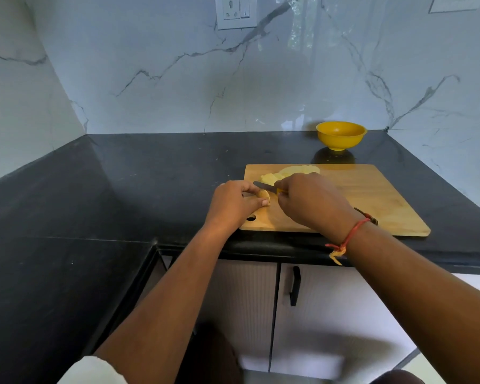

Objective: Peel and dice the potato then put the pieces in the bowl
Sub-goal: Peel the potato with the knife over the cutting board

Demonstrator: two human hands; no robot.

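Note:
A wooden cutting board lies on the black counter. My left hand pinches a pale yellow potato piece at the board's left edge. My right hand grips a small knife with a yellow handle, its blade pointing left just above that piece. More peeled potato pieces lie on the board beyond my hands, partly hidden by the right hand. A yellow bowl stands behind the board near the wall; I see nothing inside it.
The black counter wraps around a corner to the left, backed by marble-look wall tiles. A wall socket sits high up. Below the counter edge is a cabinet door with a black handle.

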